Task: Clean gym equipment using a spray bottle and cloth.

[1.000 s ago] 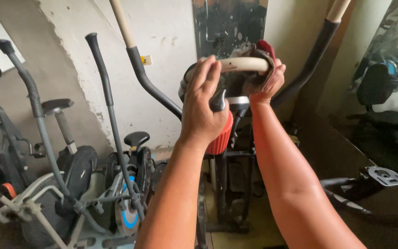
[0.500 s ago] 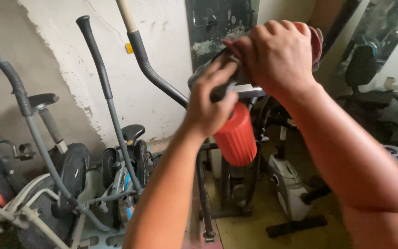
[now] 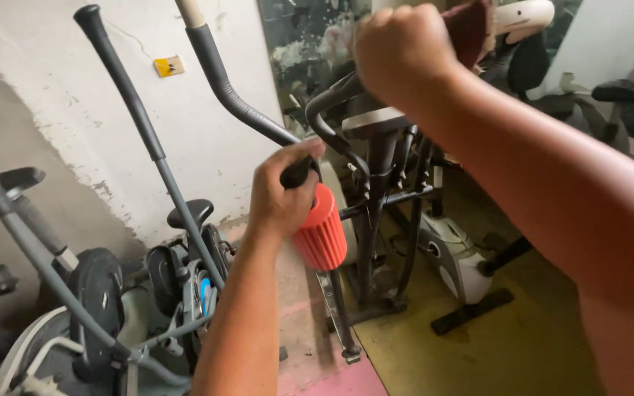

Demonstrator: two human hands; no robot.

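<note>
Orange ribbed bottle (image 3: 322, 229) hanging upside down from left hand (image 3: 282, 192), fingers clamped round its dark trigger head, just beside black curved handlebar (image 3: 329, 117) of upright exercise bike (image 3: 380, 220). Contents of bottle not visible through opaque wall. Further right, right hand (image 3: 403, 51) fisted tight on dark red cloth (image 3: 471, 29), pressed near cream grip (image 3: 526, 15) at top. Judging by this, wiping under way, lower frame likely untouched
</note>
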